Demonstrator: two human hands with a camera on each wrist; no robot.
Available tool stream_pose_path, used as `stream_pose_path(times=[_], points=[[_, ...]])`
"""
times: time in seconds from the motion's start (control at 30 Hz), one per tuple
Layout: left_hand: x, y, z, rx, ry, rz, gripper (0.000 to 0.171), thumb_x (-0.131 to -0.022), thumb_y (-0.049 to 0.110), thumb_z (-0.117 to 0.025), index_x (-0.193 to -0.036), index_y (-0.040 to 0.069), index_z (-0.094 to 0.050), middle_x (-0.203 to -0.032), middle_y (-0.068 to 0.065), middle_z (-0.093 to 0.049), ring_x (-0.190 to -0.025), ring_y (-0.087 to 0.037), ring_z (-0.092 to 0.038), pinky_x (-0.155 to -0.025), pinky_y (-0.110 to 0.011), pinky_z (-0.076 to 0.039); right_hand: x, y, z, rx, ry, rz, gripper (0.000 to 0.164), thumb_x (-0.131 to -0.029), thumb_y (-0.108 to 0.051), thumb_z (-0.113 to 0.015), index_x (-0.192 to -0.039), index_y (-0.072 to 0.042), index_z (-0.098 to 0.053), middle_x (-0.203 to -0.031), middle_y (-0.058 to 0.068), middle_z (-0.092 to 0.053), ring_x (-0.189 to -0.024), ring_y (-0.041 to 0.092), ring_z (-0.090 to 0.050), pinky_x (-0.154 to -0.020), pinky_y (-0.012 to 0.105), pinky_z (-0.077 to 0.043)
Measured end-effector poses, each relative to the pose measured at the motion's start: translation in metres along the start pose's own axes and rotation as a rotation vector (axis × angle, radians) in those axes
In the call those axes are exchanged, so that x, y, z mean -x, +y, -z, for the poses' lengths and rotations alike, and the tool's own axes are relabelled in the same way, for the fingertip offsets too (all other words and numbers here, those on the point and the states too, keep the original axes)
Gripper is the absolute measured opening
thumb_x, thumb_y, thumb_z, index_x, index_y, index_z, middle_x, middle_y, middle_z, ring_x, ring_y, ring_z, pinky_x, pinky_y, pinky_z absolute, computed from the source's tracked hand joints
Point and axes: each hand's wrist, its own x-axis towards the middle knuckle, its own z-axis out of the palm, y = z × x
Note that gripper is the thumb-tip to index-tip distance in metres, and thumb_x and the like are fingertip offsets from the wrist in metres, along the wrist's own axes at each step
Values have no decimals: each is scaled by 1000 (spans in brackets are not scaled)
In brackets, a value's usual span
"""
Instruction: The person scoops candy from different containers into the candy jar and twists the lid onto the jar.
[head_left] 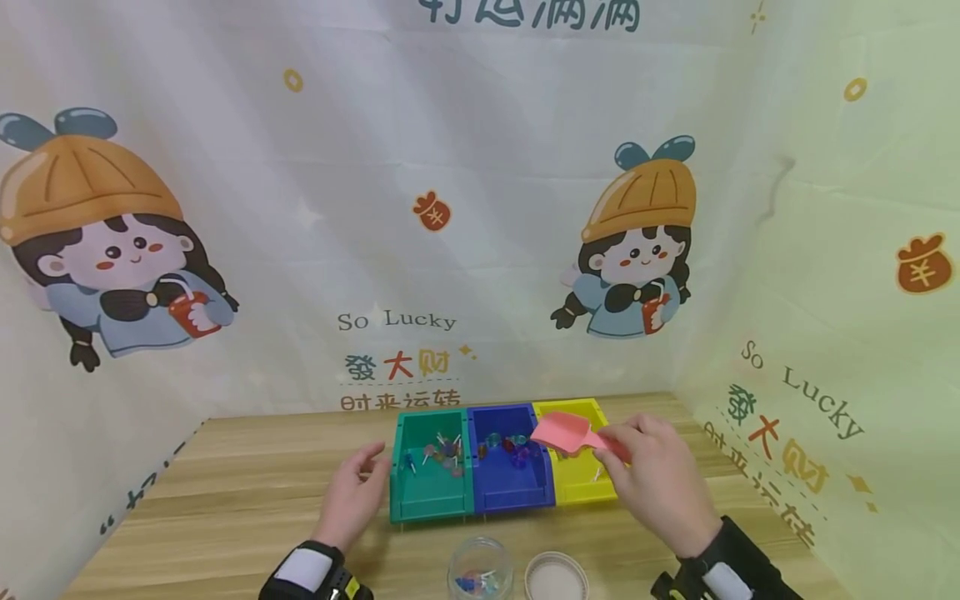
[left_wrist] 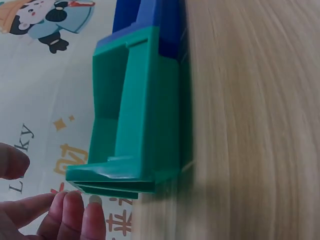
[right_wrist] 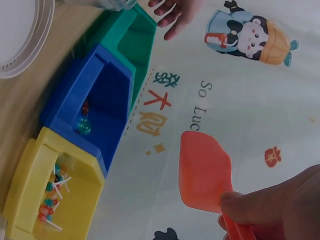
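My right hand (head_left: 660, 475) pinches the handle of a small pink scoop (head_left: 562, 432), held above the yellow bin (head_left: 583, 492). In the right wrist view the scoop's blade (right_wrist: 204, 172) shows, thumb on its handle. The left hand (head_left: 352, 496) is beside the left wall of the green bin (head_left: 431, 504), its fingers (left_wrist: 72, 215) loosely bent and holding nothing. A blue bin (head_left: 516, 496) stands between the green and yellow ones. Colourful small pieces with white sticks (right_wrist: 56, 185) lie in the yellow bin, and shiny beads (head_left: 517, 454) in the blue. Small mixed pieces (head_left: 446, 450) lie in the green bin.
In front of the bins stands a clear jar (head_left: 480, 562) with a few small colourful pieces at its bottom. A round whitish lid (head_left: 557, 577) lies to its right on the wooden table (head_left: 225, 508). A printed cloth (head_left: 495, 250) hangs behind and along the sides.
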Motion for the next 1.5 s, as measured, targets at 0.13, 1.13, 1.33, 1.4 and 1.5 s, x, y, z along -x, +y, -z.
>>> stream_pose_path(times=[0.13,1.13,1.33,1.4,1.5], points=[[-8,-3,-6,-21,-29,24,53,-114,31,-52,-153,-6,-58,-132,-28,-70,-118,-38,-68,-95,-51,-59,-2,8,-2,23,-9,-18,23,-92,-18,-90,-110,-4,-85,-90,5,-70,-83,22,-55,-75,37,-48],[-16,-8,-20,-75,-64,28,43,-114,24,-52,-137,-7,-72,-122,-25,-76,-104,-32,-67,-88,-47,-59,-30,43,-41,220,-278,-121,10,-91,-10,-83,-93,0,-84,-79,8,-63,-77,25,-52,-72,38,-49],[-16,-9,-20,-54,-54,28,40,-113,23,-54,-128,-5,-77,-105,-19,-75,-93,-28,-65,-73,-35,-51,-36,44,-53,235,-306,-135,9,-90,-8,-80,-85,-1,-81,-78,9,-64,-76,26,-53,-75,41,-51],[-16,-9,-20,-54,-54,26,40,-113,23,-53,-128,-5,-77,-102,-17,-73,-91,-27,-63,-71,-33,-48,-37,44,-56,239,-305,-137,10,-90,-7,-78,-82,-1,-79,-78,9,-63,-76,26,-54,-74,41,-52],[-16,-10,-20,-53,-55,22,40,-113,23,-53,-129,-5,-77,-100,-17,-72,-90,-26,-62,-70,-32,-46,-37,43,-61,257,-316,-149,13,-90,-9,-78,-79,-1,-75,-77,10,-61,-75,26,-55,-71,42,-53]])
